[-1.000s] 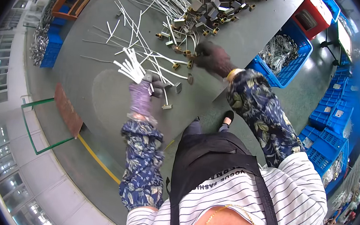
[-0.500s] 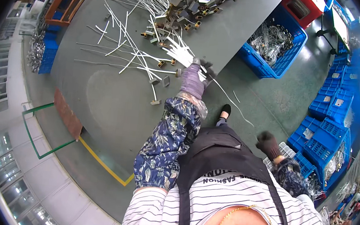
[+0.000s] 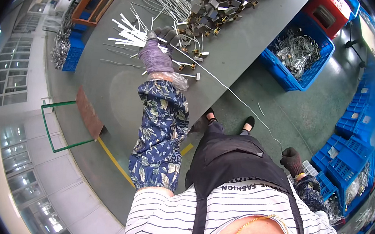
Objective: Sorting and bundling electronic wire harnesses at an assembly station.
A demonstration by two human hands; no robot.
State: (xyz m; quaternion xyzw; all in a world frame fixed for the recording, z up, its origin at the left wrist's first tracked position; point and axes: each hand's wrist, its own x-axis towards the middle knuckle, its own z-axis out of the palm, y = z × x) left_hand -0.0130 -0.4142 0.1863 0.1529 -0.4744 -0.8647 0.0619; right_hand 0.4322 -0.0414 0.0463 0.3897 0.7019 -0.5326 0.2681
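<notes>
As L hand point(image 3: 157, 52) grips wht tubes point(image 3: 130, 34) nr metal pcs point(image 3: 214, 3), R hand point(image 3: 291, 159) grip unclear.

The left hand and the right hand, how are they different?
The left hand wears a mostly purple glove; the right hand wears a dark brown one. The left hand holds white strips over the table; the right hand is over the floor. Both are gloved.

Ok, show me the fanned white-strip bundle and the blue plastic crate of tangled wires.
Fanned white-strip bundle point(image 3: 133, 36): head view, middle of the strips.
Blue plastic crate point(image 3: 278, 72): head view, on its near wall.
</notes>
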